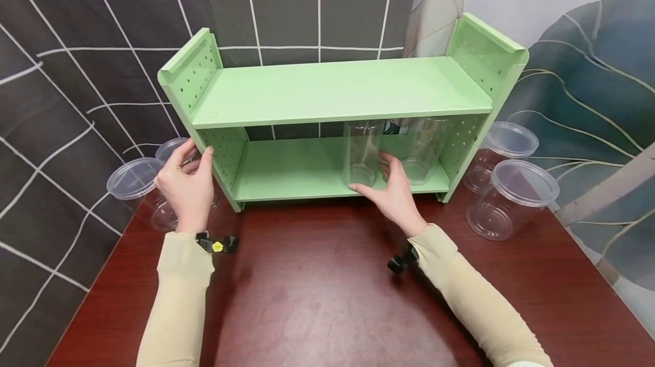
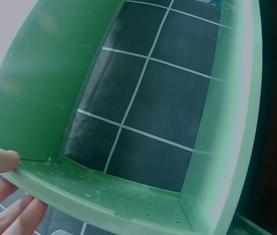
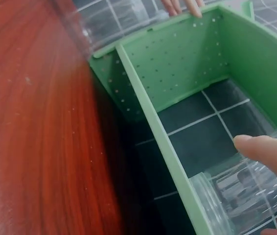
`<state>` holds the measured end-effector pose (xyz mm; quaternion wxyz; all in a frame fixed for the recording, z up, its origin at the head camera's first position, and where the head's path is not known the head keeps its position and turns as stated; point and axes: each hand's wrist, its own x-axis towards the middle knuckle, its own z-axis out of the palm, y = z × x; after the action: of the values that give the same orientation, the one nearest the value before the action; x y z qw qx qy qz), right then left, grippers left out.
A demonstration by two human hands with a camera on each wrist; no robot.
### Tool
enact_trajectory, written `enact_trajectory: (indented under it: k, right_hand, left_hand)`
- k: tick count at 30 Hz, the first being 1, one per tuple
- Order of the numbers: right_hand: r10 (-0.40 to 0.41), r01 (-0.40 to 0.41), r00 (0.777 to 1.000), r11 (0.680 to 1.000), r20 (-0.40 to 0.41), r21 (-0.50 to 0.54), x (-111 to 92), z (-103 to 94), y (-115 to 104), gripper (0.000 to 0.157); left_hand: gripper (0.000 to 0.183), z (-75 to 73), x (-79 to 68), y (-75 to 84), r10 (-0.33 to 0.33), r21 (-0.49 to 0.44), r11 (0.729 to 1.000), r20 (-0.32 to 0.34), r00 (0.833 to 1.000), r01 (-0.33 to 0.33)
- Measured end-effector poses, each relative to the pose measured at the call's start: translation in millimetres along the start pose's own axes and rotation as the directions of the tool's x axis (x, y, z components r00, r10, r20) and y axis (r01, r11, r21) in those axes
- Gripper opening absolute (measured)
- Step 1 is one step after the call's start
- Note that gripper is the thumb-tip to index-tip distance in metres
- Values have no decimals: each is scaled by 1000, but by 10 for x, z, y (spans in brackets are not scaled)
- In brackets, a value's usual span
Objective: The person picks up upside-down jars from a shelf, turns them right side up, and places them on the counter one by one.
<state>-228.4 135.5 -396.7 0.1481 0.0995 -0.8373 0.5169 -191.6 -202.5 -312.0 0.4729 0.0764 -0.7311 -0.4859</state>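
A light-green two-tier shelf unit with perforated side panels (image 1: pixel 332 91) stands in the upper middle of the frame, on a glossy red-brown wooden table (image 1: pixel 307 287). A tall, clear, cylindrical plastic jar (image 1: pixel 363 148) stands upright on its lower tier, right of centre. A person's right hand (image 1: pixel 391 193) reaches in from the lower right and holds it near the base, the thumb on the near side and the fingers curved round its right side. In the right wrist view, thumb and fingers are spread apart with the jar between them; how firmly they press, I cannot tell.

The left hand (image 1: pixel 186 188), left of centre, pinches the front edge of the left side panel, thumb inside and fingers outside.

A second clear cylindrical jar (image 1: pixel 423 153) stands just to the right on the same tier. Two clear round lidded tubs (image 1: pixel 134 178) sit at the left of the frame and another clear lidded pair (image 1: pixel 524 185) at the right. Behind the shelf is a dark grey wall covering with white grid lines (image 1: pixel 286 8). Both arms wear cream sleeves (image 1: pixel 181 293).
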Motion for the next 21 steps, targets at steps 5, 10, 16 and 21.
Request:
enact_trajectory:
  k: [5,10,16,21]
  right_hand:
    - [26,-26,1000,1000,3,14,71,76,18,94]
    - [26,-26,1000,999,4,29,95,117,17,88]
    - [9,-10,1000,998,9,58,76,97,22,80]
    - [-8,6,1000,998,30,69,-8,12,12,79]
  left_hand:
    - [27,6,-4,0,1,-5,1000,1,1000,-1]
    - [27,7,-4,3,-1,-4,1000,1,1000,1]
    - [27,7,-11,8,1,-13,1000,1,1000,-1]
    - [30,3,-31,15,-37,-38,999,10,999,38]
